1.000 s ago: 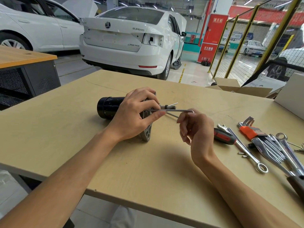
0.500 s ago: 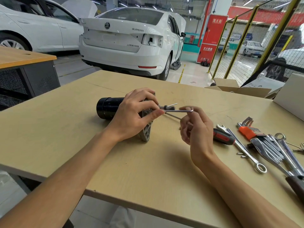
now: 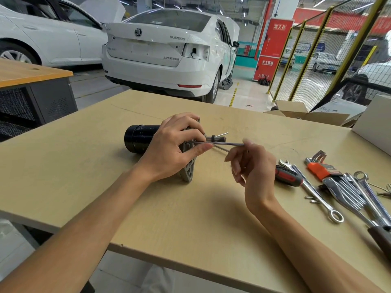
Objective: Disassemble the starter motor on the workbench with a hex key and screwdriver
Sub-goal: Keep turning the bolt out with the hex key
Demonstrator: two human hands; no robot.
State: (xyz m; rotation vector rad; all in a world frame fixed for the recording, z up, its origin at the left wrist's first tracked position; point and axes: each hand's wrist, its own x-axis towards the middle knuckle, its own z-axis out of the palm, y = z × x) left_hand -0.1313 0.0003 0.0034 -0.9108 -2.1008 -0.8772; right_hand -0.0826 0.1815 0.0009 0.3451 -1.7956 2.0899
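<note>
The middle of the black cylindrical starter motor point(image 3: 139, 138) is covered by the left hand point(image 3: 173, 149). The dark-handled tool point(image 3: 380, 237) is cut off at the frame's right edge. The right hand's fingers point(image 3: 238, 163) are motion-blurred.

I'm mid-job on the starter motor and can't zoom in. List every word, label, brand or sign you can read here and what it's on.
"SUPERB": boot lid of the white car, with a round brand badge.
Chinese lettering low on that boot lid: too small to read.
"消火栓": top of the red cabinet.
"灭火器箱": lower on that cabinet; the line beneath is blurred.
Hex key set holder: label unreadable.
Starter motor: no readable text.
</note>
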